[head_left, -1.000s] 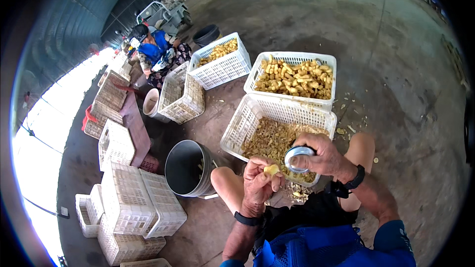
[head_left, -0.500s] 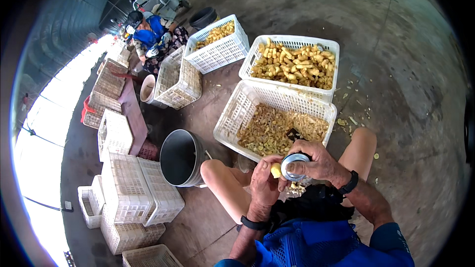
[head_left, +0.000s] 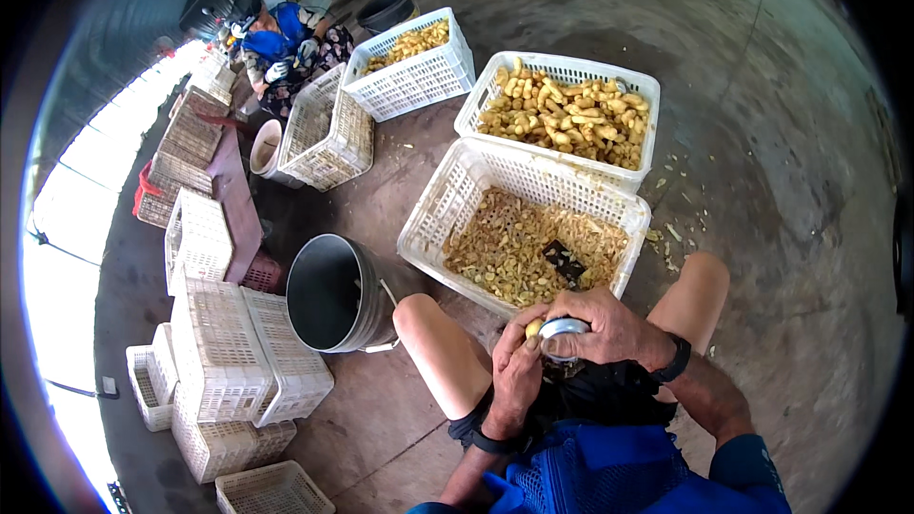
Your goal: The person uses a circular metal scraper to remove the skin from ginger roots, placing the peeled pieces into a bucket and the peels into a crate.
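Low over my lap, my left hand (head_left: 515, 373) is closed around a small yellow piece of ginger (head_left: 534, 328). My right hand (head_left: 619, 326) grips a round silver metal can (head_left: 564, 326), its rim against the ginger. Just beyond my hands stands a white slotted crate (head_left: 419, 246) with ginger peelings and scraps (head_left: 509, 247) in it. A dark flat object (head_left: 564, 263) lies on the scraps. Behind it, a second white crate (head_left: 487, 95) is heaped with ginger roots (head_left: 571, 116).
A dark bucket (head_left: 367, 300) stands beside my left knee. Stacked white crates (head_left: 224, 347) line the left side. Farther back are another crate (head_left: 419, 81) of ginger, a stained crate (head_left: 333, 148) and a seated person (head_left: 286, 48) in gloves. Scraps litter the floor right of the crates.
The view has shifted slightly, so the crates and bucket sit further left and higher. Both hands stay together, with the can and ginger lower; the dark object among the scraps is more exposed.
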Demonstrator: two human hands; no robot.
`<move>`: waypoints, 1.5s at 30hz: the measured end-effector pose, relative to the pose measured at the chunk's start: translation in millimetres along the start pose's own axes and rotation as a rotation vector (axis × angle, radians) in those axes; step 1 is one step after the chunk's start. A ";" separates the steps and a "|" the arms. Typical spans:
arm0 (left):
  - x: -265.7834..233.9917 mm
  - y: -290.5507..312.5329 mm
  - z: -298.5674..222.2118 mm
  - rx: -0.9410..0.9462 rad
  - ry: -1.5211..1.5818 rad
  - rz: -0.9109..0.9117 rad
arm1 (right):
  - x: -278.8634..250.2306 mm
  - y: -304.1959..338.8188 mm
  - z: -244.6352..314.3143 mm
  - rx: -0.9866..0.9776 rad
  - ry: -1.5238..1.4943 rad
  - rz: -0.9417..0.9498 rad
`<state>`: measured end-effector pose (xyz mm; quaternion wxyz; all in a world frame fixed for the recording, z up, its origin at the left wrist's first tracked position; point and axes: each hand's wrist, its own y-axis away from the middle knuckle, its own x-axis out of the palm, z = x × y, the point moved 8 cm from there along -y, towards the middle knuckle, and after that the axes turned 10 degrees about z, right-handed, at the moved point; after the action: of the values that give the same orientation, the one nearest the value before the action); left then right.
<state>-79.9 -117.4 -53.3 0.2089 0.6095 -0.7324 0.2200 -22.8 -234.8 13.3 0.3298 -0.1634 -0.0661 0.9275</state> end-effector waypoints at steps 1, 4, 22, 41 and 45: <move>-2.6 1.6 -5.6 -0.009 -0.032 0.025 | 4.5 -3.1 4.5 -0.010 -0.006 0.031; -1.2 11.9 -29.3 -0.027 -0.169 0.102 | 13.0 -5.6 8.0 -0.045 -0.016 0.022; -21.4 43.6 -47.5 -0.224 -0.390 0.105 | 32.1 -27.4 22.8 -0.055 0.035 0.206; -11.8 51.3 -35.7 -0.394 -0.047 0.150 | 29.1 -13.4 19.6 -0.020 -0.014 0.256; -9.9 53.6 -40.2 -0.386 -0.021 0.176 | 16.1 -12.9 20.6 0.038 0.020 0.224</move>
<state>-129.5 -77.7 -29.7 0.2940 0.4942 -0.8135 0.0868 -34.0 -214.9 31.5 0.2276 -0.1729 -0.0267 0.9579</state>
